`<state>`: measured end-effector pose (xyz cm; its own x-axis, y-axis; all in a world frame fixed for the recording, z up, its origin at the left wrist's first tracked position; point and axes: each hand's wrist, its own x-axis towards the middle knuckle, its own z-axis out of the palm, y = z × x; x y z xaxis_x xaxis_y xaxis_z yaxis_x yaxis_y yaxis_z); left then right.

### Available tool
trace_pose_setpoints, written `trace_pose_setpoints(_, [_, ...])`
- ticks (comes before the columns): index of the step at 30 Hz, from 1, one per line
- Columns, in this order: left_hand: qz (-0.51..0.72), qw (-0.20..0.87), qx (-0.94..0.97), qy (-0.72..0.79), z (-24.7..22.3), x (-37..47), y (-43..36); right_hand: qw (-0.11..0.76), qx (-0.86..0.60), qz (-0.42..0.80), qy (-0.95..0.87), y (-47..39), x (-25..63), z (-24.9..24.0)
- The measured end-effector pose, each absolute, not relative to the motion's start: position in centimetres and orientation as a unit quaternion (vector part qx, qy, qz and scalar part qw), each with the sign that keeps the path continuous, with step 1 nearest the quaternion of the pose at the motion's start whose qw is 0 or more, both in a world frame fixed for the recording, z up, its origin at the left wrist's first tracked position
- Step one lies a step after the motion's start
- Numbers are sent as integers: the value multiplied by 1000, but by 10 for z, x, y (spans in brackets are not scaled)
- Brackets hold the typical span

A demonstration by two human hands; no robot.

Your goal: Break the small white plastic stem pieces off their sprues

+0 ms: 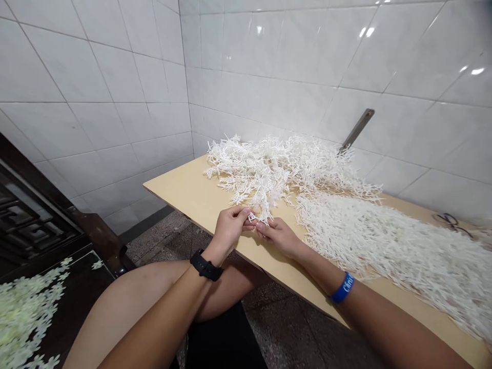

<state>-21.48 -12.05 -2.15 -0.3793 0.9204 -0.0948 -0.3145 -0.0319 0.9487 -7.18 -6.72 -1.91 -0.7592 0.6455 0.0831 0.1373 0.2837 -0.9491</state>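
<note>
Close together over the front edge of the wooden board, my two hands pinch a small white branching plastic sprig (251, 217). My left hand (230, 225), with a black watch on its wrist, has thumb and fingers closed on the sprig's left side. From the right, my right hand (280, 236) grips it with thumb and fingertips; a blue wristband sits on that forearm. Just behind my hands lies a tangled heap of white branching sprigs (269, 164), some reaching almost to my fingers. The fingertips partly hide the held piece.
A thick layer of white plastic stems (388, 241) covers the right of the board (172, 179). A flat metal bar (357, 130) leans on the tiled wall behind. Dark scissor-like handles (448, 220) lie far right. Pale flower pieces (26, 312) are spread on a dark wooden chair at left.
</note>
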Motion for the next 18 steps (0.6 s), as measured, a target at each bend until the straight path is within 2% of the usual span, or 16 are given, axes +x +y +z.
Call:
trace_pose_setpoints(6, [645, 412, 351, 540, -24, -218, -117, 253, -256, 558, -748, -67, -74, -19])
trace_pose_setpoints(11, [604, 437, 427, 512, -27, -221, -124, 282, -288, 558, -726, -68, -77, -19])
trace_pose_setpoints(18, [637, 464, 308, 533, -24, -214, -126, 260, -256, 511, -778, -72, -72, -22])
